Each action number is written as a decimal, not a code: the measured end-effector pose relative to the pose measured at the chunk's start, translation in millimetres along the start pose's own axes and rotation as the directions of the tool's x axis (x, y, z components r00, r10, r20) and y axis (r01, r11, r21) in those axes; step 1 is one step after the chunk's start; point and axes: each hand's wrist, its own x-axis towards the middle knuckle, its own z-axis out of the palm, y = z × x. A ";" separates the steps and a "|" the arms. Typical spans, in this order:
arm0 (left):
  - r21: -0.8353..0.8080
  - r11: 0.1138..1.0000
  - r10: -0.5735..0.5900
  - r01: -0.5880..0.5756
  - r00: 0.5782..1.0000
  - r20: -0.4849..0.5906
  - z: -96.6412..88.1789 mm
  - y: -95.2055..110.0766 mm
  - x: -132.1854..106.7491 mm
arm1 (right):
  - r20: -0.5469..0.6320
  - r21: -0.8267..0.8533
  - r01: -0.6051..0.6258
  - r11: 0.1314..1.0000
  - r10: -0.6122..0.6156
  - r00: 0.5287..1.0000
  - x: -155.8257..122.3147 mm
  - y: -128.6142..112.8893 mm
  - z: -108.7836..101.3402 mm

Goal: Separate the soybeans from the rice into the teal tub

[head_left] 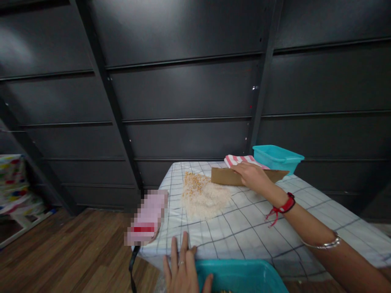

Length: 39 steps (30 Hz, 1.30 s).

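My right hand (252,175) grips the top edge of a brown piece of cardboard (224,176), which stands on its long edge on the table. Left of the cardboard lies a spread heap of white rice-like grains (210,203), with yellow corn kernels (194,182) over its back left part. My left hand (183,268) is at the near table edge, its fingers stretched and apart. It rests by the left side of a teal plastic basin (241,262), the thumb over the rim. Only a little of the basin's contents shows at the bottom of the view.
A white checked cloth covers the table (244,232). Behind the cardboard are a pink-and-white striped cloth (241,159) and a second teal basin (276,156). A blurred pink item (149,215) with a black strap lies at the left edge. Dark panels (189,93) rise behind.
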 end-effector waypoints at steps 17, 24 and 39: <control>0.024 0.999 0.044 -0.042 0.994 -0.100 10.9 1.5 -0.5 | -0.109 -0.036 0.022 0.999 -0.025 0.994 -9.1 -5.8 -9.1; 0.026 0.998 0.063 -0.060 0.991 -0.118 14.0 0.5 -0.1 | -0.163 -0.016 0.106 0.994 -0.107 0.981 -9.6 -28.1 -33.3; 0.017 0.998 0.060 -0.058 0.991 -0.120 20.2 -7.3 1.2 | -0.222 -0.096 0.150 0.984 -0.168 0.961 -41.1 -27.0 -43.9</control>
